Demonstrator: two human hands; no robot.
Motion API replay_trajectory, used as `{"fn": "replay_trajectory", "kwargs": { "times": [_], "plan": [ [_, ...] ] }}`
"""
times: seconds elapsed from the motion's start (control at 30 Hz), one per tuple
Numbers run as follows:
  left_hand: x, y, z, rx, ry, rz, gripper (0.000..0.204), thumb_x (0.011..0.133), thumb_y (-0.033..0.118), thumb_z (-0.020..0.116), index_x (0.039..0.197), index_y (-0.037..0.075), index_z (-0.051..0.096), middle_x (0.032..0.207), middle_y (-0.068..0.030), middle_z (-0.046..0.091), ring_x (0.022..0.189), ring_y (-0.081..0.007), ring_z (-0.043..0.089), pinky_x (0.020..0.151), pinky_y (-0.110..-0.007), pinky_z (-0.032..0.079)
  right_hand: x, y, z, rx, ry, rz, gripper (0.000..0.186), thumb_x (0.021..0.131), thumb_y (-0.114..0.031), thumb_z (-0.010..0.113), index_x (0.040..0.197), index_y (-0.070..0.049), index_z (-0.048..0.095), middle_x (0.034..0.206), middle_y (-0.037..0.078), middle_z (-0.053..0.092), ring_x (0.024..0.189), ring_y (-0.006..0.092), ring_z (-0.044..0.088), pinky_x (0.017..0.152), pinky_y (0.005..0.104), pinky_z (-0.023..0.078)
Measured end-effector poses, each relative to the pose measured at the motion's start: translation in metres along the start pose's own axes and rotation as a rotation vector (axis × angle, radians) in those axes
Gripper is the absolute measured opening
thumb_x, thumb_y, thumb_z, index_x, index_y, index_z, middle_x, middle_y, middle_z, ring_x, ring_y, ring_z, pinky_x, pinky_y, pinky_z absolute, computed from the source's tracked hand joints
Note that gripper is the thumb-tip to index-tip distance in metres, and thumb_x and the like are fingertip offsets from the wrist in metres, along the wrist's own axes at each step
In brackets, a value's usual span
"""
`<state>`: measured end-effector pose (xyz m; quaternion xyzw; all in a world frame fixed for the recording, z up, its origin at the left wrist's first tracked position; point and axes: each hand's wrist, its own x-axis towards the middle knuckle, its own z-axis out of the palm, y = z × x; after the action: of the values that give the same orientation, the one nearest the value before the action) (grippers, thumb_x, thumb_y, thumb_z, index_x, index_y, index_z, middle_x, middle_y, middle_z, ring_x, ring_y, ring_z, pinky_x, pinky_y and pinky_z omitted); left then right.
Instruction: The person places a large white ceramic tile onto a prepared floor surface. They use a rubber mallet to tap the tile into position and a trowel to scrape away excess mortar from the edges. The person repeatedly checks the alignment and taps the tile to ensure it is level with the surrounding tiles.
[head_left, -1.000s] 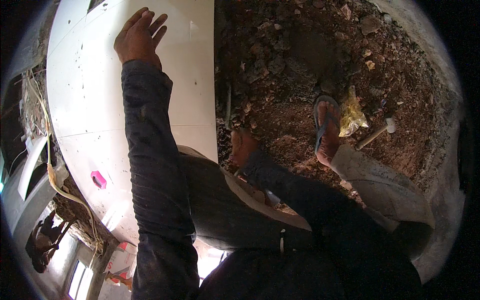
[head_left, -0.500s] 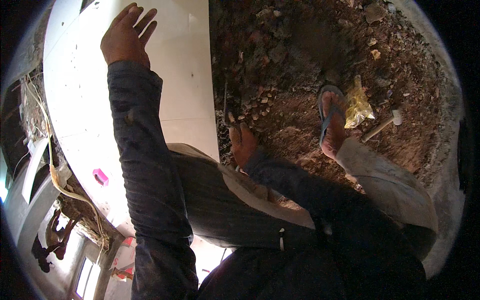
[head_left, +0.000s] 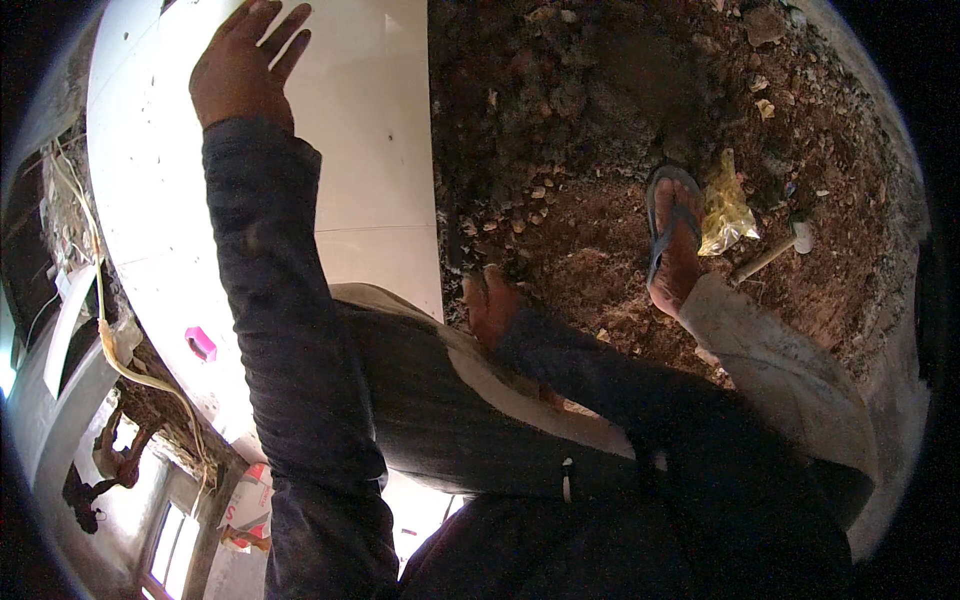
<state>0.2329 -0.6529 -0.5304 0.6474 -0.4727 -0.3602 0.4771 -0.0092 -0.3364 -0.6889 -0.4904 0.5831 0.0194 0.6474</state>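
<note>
My left hand [head_left: 240, 85] lies over the white tiled surface [head_left: 375, 150] at the far left, palm down with the fingers spread and nothing in it. Low beside the tile edge, above dark loose soil [head_left: 590, 220], is my right hand [head_left: 490, 305]. Its fingers are curled; what they hold, if anything, is lost in the shade. Small stones [head_left: 518, 222] lie scattered in the soil just beyond it. A pink plastic piece [head_left: 201, 344] rests on the tiles to the left of my left forearm.
My foot in a dark flip-flop [head_left: 672, 225] stands on the soil at right. Next to it are a crumpled yellowish clear plastic bag [head_left: 728, 210] and a pale-headed mallet [head_left: 802, 238]. A cable [head_left: 150, 380] runs along the left edge. Another person [head_left: 115, 455] is at lower left.
My right hand has drawn slightly back toward me along the tile edge; the thin dark tool seen at its fingers is no longer visible. My left hand has shifted slightly left and up.
</note>
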Motion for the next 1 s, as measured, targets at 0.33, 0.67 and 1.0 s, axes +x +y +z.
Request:
{"fn": "replay_trajectory", "kwargs": {
  "times": [0.33, 0.67, 1.0],
  "plan": [
    [-0.013, 0.013, -0.013, 0.023, -0.009, -0.029, 0.045, 0.106, 0.007, 0.029, 0.144, -0.017, 0.031, 0.145, -0.0346, 0.044, 0.13, -0.0483, 0.052, 0.109, -0.05, 0.051, -0.018, -0.05, -0.02, -0.009, -0.08, 0.085, 0.08, 0.104, -0.055, 0.034, 0.149, 0.011, 0.032, 0.144, 0.036, 0.046, 0.137, 0.0457, 0.045, 0.114, 0.0498, 0.037],
    [-0.017, 0.017, -0.021, -0.181, 0.025, -0.079, 0.045, 0.107, 0.013, 0.03, 0.142, -0.015, 0.036, 0.143, -0.0323, 0.047, 0.129, -0.0462, 0.054, 0.11, -0.05, 0.05, 0.0, -0.042, -0.029, -0.191, -0.07, -0.023, 0.076, 0.104, -0.051, 0.042, 0.147, 0.011, 0.035, 0.139, 0.037, 0.05, 0.121, 0.0463, 0.058, 0.101, 0.0519, 0.048],
    [-0.026, 0.03, 0.0, -0.108, 0.02, -0.113, 0.044, 0.106, 0.01, 0.031, 0.143, -0.014, 0.036, 0.144, -0.0309, 0.047, 0.13, -0.0447, 0.053, 0.113, -0.05, 0.047, 0.014, -0.042, -0.056, -0.103, 0.016, 0.0, 0.071, 0.104, -0.047, 0.047, 0.139, 0.014, 0.041, 0.088, 0.03, 0.068, 0.073, 0.0355, 0.069, 0.066, 0.0514, 0.054]
  ]
}}
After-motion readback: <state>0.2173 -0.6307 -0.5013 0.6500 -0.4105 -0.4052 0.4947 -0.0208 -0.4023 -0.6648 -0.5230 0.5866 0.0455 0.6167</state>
